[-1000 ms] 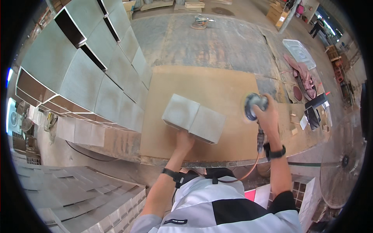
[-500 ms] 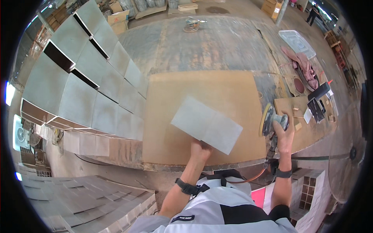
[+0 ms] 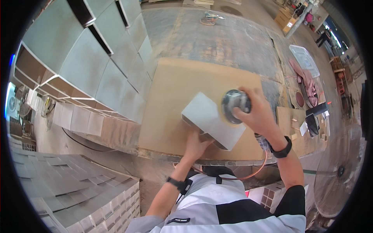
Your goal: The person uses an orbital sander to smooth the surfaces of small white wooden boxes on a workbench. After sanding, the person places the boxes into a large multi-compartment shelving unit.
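Observation:
A pale grey box [image 3: 202, 112] is tilted over the tan board [image 3: 167, 83], with an open side showing toward me. My left hand [image 3: 196, 145] grips it from the near side, its fingers partly hidden by the box. In my right hand [image 3: 257, 112] is a round air sander [image 3: 234, 101], blurred a little, its hose running back toward my waist. The sander's pad is at the upper right part of the box; whether it touches cannot be made out.
Stacked grey boxes [image 3: 112, 77] rise on the left of the worktable. Another sander [image 3: 209, 18] lies at the far side. To the right are a clear plastic lid [image 3: 304, 60], a pink cloth [image 3: 307, 87] and a fan [image 3: 337, 171]. More boxes [image 3: 77, 186] stand lower left.
My right hand has brought the sander left from beside the board to the box. The box has tilted, showing its near side. The view has shifted too.

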`<control>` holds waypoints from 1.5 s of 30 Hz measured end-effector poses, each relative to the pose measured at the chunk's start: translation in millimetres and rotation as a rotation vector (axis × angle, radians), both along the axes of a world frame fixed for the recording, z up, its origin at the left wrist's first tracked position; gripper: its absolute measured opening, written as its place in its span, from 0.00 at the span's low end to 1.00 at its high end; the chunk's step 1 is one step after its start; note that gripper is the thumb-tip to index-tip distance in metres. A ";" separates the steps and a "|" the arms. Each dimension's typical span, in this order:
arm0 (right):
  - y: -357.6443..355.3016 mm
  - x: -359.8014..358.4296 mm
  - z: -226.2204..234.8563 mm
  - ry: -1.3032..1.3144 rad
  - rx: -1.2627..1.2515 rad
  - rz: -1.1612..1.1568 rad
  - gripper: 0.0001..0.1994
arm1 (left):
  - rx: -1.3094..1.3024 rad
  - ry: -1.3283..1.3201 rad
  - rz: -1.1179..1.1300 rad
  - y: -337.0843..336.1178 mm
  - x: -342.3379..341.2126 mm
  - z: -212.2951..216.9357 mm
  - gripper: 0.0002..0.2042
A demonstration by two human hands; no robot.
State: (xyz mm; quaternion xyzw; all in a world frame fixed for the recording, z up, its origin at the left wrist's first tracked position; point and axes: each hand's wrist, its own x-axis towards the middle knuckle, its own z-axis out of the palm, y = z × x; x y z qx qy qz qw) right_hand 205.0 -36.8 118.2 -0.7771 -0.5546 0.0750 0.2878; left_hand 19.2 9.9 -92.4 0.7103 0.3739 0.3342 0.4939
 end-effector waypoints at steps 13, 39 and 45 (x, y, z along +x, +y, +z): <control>88.8 -47.8 -45.9 -0.146 -0.248 0.175 0.23 | 0.234 0.088 -0.054 1.3 31.3 -70.6 0.16; 33.8 -47.2 -54.3 -0.238 -0.238 0.124 0.24 | 0.116 -0.177 0.078 4.6 30.4 -28.5 0.15; -4.7 -44.0 -60.8 -0.262 -0.228 0.002 0.20 | 0.236 0.025 -0.126 10.4 32.2 -49.0 0.19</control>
